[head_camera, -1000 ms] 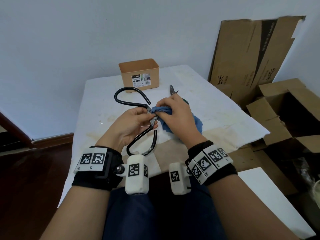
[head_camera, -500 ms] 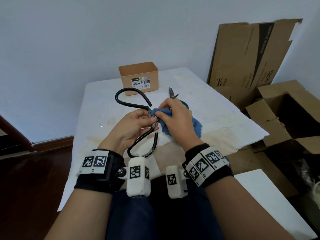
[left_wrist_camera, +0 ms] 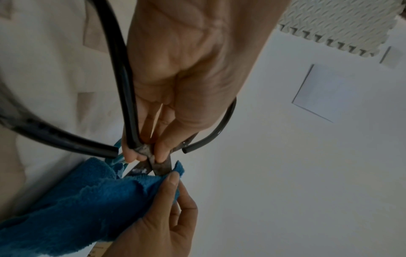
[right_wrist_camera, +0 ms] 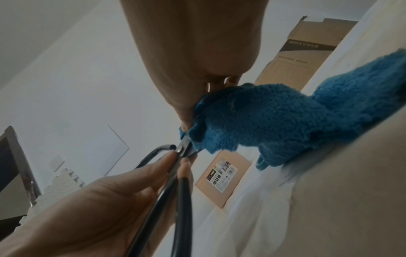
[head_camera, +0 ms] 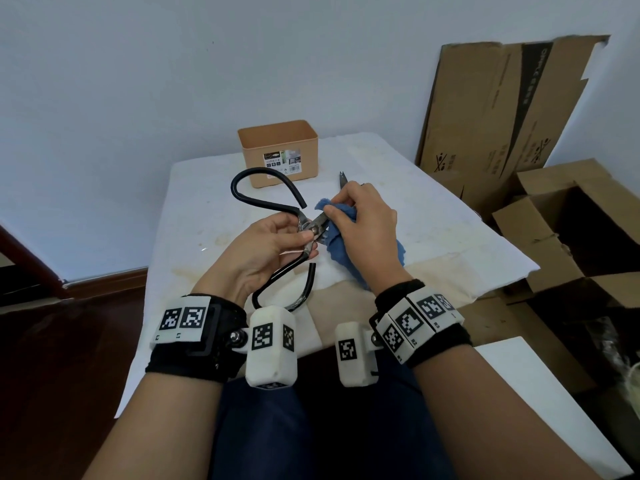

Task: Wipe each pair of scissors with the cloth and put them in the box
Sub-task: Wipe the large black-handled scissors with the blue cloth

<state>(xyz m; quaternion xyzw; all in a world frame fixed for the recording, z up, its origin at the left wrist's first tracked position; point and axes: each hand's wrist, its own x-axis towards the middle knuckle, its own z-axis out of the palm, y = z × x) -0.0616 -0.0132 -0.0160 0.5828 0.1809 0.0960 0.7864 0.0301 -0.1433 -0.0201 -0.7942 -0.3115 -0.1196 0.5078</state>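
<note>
Large scissors (head_camera: 266, 202) with wide black loop handles are held above the white table. My left hand (head_camera: 277, 237) pinches them at the pivot (left_wrist_camera: 151, 153), thumb and fingers curled round the metal. My right hand (head_camera: 356, 220) grips a blue cloth (head_camera: 332, 233) folded over the short metal blades (left_wrist_camera: 158, 167), which mostly vanish inside the cloth (right_wrist_camera: 252, 118). The rest of the cloth trails down onto the table. A tan open box (head_camera: 278, 152) stands at the table's far edge. A second, smaller pair of scissors (head_camera: 343, 178) pokes out behind my right hand, its teal handle (right_wrist_camera: 260, 163) under the cloth.
The table (head_camera: 433, 223) carries a white stained cover. Flattened cardboard (head_camera: 502, 109) leans on the wall at the right, and open cardboard boxes (head_camera: 571, 237) sit on the floor beside the table. A white board (head_camera: 540, 393) lies at the lower right.
My right hand has slid with the cloth away from the pivot toward the blade tips, baring the metal near the pivot. My left hand keeps its hold on the scissors.
</note>
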